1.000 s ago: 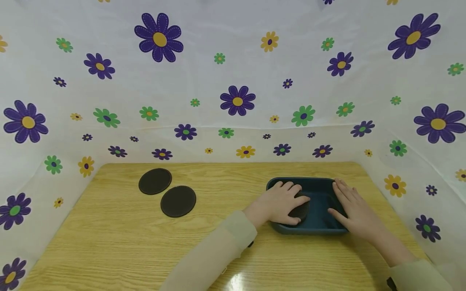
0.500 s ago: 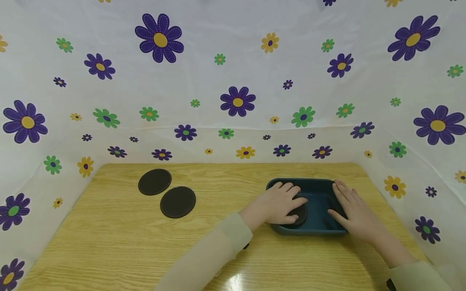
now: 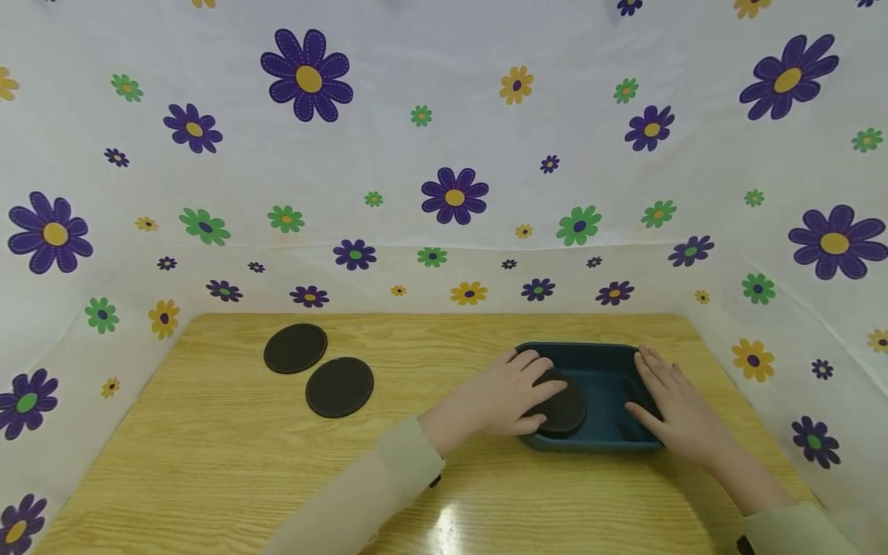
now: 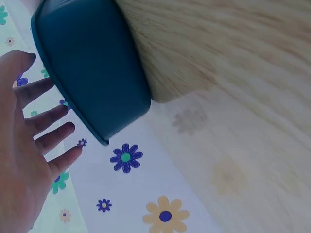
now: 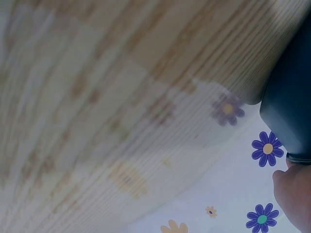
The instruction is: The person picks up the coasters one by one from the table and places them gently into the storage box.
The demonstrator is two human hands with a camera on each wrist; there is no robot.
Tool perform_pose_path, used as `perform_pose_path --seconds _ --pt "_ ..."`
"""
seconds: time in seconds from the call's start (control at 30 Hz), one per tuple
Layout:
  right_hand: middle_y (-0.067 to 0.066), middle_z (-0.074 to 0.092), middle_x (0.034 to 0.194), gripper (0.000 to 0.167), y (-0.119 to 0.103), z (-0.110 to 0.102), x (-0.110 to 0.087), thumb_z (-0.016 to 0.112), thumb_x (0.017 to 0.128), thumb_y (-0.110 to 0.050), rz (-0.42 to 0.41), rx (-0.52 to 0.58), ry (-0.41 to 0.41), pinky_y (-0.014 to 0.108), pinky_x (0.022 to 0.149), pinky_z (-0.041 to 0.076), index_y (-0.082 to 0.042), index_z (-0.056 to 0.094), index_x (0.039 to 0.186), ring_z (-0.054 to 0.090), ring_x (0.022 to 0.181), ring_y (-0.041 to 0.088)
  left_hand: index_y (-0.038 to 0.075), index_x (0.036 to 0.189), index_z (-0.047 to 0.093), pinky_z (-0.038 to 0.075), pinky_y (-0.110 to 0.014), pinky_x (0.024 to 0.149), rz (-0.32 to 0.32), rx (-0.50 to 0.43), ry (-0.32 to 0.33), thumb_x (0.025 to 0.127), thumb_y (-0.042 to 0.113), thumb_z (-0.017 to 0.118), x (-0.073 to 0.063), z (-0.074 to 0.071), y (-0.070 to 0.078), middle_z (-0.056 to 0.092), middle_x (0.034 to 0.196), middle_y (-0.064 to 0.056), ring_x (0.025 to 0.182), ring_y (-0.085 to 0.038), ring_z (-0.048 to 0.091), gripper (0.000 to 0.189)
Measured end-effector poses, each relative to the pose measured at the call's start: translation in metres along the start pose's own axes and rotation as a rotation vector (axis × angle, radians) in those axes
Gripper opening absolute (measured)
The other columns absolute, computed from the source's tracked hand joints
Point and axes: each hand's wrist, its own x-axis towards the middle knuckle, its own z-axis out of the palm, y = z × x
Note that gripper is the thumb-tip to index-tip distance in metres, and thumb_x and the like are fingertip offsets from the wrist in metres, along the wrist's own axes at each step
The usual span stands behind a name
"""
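Note:
A dark teal rectangular tub (image 3: pixel 613 397) stands at the right of the table, with a round black coaster (image 3: pixel 565 410) lying inside at its left end. Over the left rim hovers my left hand (image 3: pixel 509 395), its fingertips overlapping the coaster's edge in the head view. Those fingers (image 4: pixel 47 127) are spread and loosely bent beside the tub wall (image 4: pixel 92 68) in the left wrist view, with nothing between them. My right hand (image 3: pixel 683 412) rests straight-fingered along the right rim, its thumb reaching inside. Only part of that hand (image 5: pixel 294 194) shows in the right wrist view.
Two more round black coasters, a rear one (image 3: pixel 295 348) and a front one (image 3: pixel 340 387), lie close together at the left of the wood-grain table (image 3: pixel 229 470). A white flower-print cloth (image 3: pixel 388 154) encloses the table's back and both sides.
My left hand has drawn back leftward from over the coaster in the tub, so more of the coaster shows. My right hand has stayed on the rim.

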Motion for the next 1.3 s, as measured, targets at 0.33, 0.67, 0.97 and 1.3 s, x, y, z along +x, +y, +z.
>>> perform_pose_path --seconds 0.33,0.67,0.97,1.3 --pt "0.032 0.024 0.171 0.083 0.002 0.001 0.0 0.062 0.106 -0.035 -0.004 -0.003 0.004 0.033 0.133 -0.011 0.009 0.023 0.165 0.008 0.167 0.034 0.027 0.161 0.046 0.042 -0.043 0.122 -0.08 -0.091 0.003 0.108 0.051 0.053 -0.044 0.009 -0.016 0.047 0.162 -0.005 0.15 -0.024 0.046 0.058" --pt "0.033 0.025 0.17 0.082 -0.002 -0.001 -0.001 0.062 0.106 -0.035 -0.002 0.0 0.007 0.035 0.134 -0.009 0.01 0.024 0.164 0.009 0.167 0.035 0.024 0.157 0.051 0.042 -0.047 0.122 -0.149 -0.152 0.02 0.107 0.047 0.057 -0.082 0.032 -0.031 0.049 0.16 -0.009 0.148 -0.028 0.047 0.056" --pt "0.034 0.025 0.17 0.083 -0.001 -0.001 0.0 0.061 0.107 -0.036 -0.009 -0.005 0.0 0.03 0.132 -0.012 0.01 0.024 0.164 0.011 0.166 0.038 0.023 0.155 0.053 0.041 -0.05 0.122 -0.187 -0.175 -0.05 0.105 0.047 0.061 -0.109 0.037 -0.047 0.048 0.16 -0.011 0.148 -0.031 0.046 0.056" --pt "0.033 0.025 0.171 0.082 0.002 0.001 -0.001 0.061 0.107 -0.035 -0.014 -0.016 0.009 0.025 0.13 -0.015 0.01 0.024 0.164 0.005 0.168 0.031 0.02 0.151 0.057 0.043 -0.053 0.121 -0.213 -0.172 -0.042 0.101 0.039 0.066 -0.141 0.048 -0.064 0.052 0.156 -0.014 0.146 -0.035 0.049 0.054"
